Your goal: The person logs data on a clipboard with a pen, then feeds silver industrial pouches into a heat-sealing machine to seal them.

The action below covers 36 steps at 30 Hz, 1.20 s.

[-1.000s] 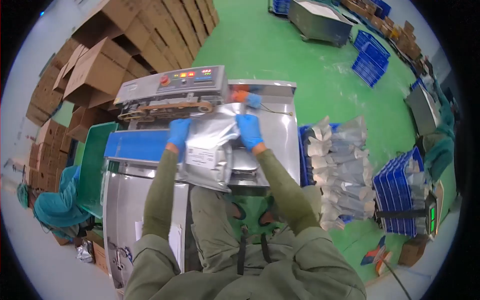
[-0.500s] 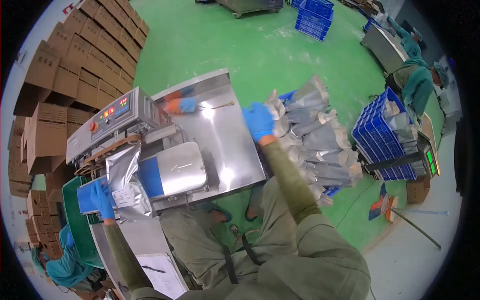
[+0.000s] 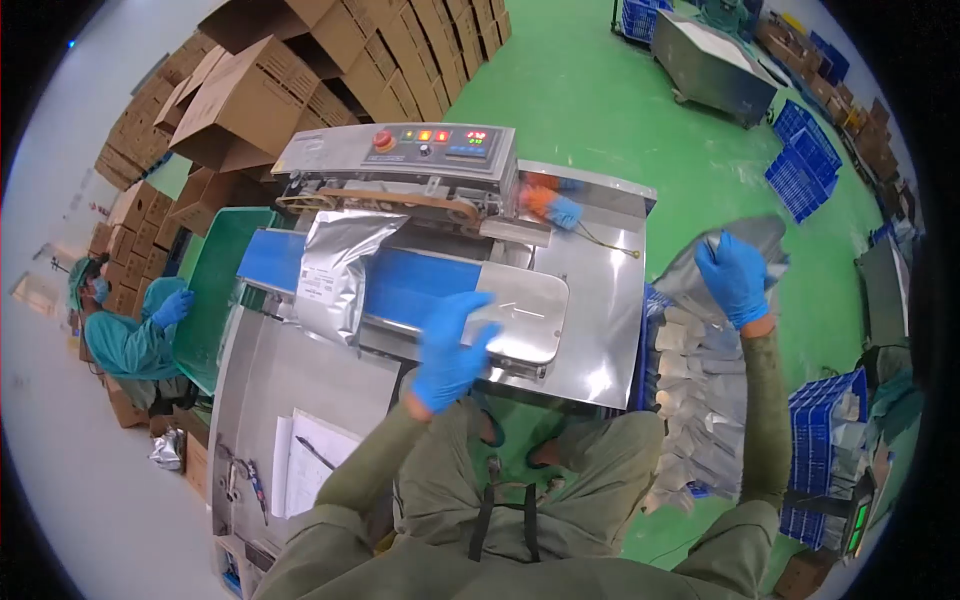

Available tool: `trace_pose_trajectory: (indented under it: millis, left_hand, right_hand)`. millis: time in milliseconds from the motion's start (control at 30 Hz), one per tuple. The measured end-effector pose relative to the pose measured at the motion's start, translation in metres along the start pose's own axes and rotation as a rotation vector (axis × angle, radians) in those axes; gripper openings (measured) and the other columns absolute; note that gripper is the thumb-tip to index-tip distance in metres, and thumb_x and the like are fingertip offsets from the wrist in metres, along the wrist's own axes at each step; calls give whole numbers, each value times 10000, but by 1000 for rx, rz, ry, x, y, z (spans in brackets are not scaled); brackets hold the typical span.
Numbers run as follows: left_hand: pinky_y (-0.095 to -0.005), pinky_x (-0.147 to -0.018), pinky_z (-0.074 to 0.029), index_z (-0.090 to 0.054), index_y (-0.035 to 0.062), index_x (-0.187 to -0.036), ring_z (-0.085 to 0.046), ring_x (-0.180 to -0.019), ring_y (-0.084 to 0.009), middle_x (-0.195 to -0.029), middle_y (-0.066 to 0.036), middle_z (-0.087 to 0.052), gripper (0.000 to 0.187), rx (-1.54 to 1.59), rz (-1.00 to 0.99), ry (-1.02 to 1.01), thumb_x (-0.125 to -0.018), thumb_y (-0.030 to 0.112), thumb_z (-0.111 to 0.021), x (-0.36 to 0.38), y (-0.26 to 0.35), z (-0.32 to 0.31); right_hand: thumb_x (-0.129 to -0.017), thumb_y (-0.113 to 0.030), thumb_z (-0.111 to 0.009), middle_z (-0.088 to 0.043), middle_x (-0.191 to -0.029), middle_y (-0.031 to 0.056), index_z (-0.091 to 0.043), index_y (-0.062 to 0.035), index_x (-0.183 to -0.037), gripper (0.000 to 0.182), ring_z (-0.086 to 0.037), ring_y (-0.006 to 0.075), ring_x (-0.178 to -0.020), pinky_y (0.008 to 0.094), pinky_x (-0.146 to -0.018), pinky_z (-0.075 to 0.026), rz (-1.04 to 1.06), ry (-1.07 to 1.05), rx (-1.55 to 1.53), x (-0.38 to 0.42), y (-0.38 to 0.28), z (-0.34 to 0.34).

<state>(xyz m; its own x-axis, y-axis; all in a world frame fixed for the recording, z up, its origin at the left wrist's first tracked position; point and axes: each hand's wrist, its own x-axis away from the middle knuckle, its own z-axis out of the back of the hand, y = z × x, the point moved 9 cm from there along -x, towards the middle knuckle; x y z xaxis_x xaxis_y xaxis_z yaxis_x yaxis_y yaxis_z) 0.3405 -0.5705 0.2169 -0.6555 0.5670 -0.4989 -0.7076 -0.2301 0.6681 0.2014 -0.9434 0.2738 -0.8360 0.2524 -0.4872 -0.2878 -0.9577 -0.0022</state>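
Note:
My left hand, in a blue glove, is raised near the front edge of the sealing machine's blue conveyor belt. Its fingers are spread and hold nothing, though motion blurs them. A silver foil pouch with a printed white label stands on the belt, its top at the band sealer. Off to the right, my gloved right hand is closed on the upper part of another silver foil pouch. Below it, several more foil pouches are packed in a blue crate.
A green bin stands at the belt's left end, with a co-worker beside it. Papers and a pen lie on the metal table. Cardboard boxes are stacked behind the machine. Another blue crate stands at right.
The view has turned rightward. My left hand has come off the belt beside the standing pouch and moved right. My right hand has taken hold of a pouch at the crate.

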Motion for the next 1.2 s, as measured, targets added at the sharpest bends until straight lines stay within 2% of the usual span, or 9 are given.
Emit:
trace_pose_trajectory:
  millis: [200, 400, 533, 667, 733, 767, 867, 967, 1200]
  left_hand:
    - [-395, -981, -485, -471, 51, -1381, -603, -1146, -290, -1260, -149, -608, 879, 363, -93, 14, -657, 300, -903, -81, 57, -64]
    - [-311, -924, -504, -593, 18, -1265, -608, -1062, -140, -1163, -86, -673, 629, 383, 108, -271, -735, 216, -867, -46, -24, -22]
    - [-298, -916, -503, -601, 7, -1261, -606, -1018, -121, -1166, -64, -671, 532, 691, 186, -262, -792, 156, -802, -29, -69, -15]
    - [-301, -896, -507, -559, 15, -1310, -603, -986, -124, -1148, -53, -652, 529, 584, 267, -520, -822, 100, -743, -34, -53, -14]
    - [-303, -865, -519, -527, 31, -1339, -606, -972, -127, -1126, -39, -646, 557, 536, 408, -561, -823, 88, -731, -32, -37, 14]
    - [-346, -829, -538, -550, 37, -1274, -623, -969, -160, -1053, -51, -654, 440, 613, 140, -383, -862, 92, -695, -46, -41, 25]
    - [-379, -757, -553, -561, 54, -1201, -664, -890, -203, -1013, -83, -659, 405, 357, 71, -313, -844, 156, -724, -64, -6, 74]
    - [-408, -699, -544, -573, 61, -1150, -680, -850, -297, -1022, -135, -660, 350, -346, -333, -208, -863, 217, -698, -72, 13, 77]
    - [-402, -642, -524, -575, 82, -1130, -663, -790, -325, -926, -121, -653, 288, -283, -427, -141, -881, 200, -660, -77, 35, 75]
  right_hand:
    - [-817, -189, -684, -609, -710, 132, -653, -93, -768, 112, -610, 329, -588, 405, -525, -466, 441, 144, -380, -60, -222, 163]
    - [-808, -242, -721, -656, -921, 91, -667, -91, -925, 199, -668, 271, -839, 361, -679, -531, 457, 78, -394, -37, -306, 153]
    - [-785, -150, -757, -665, -1075, 109, -653, -41, -1092, 343, -640, 282, -1059, 377, -876, -506, -141, 549, -737, 1, -213, 126]
    - [-835, -141, -709, -668, -894, 105, -652, -48, -999, 197, -634, 203, -811, 363, -722, -500, -117, 70, -918, -19, -223, 13]
    - [-857, -144, -682, -643, -807, 104, -634, -51, -977, 159, -604, 219, -708, 360, -649, -478, -129, 81, -855, -28, -219, 17]
    - [-869, -145, -669, -630, -764, 104, -625, -53, -966, 142, -589, 227, -656, 358, -613, -467, -142, 97, -814, -34, -211, 21]
    - [-875, -153, -671, -573, -678, 100, -606, -50, -927, 133, -559, 266, -591, 354, -563, -454, -33, 215, -671, -35, -198, 18]
    - [-841, -105, -685, -544, -718, 101, -570, -63, -866, 125, -559, 285, -614, 372, -560, -459, 153, 351, -492, -25, -207, 47]
    - [-778, -67, -696, -564, -793, 78, -573, -87, -894, 170, -594, 265, -730, 357, -613, -487, 302, 367, -307, -4, -200, 48]
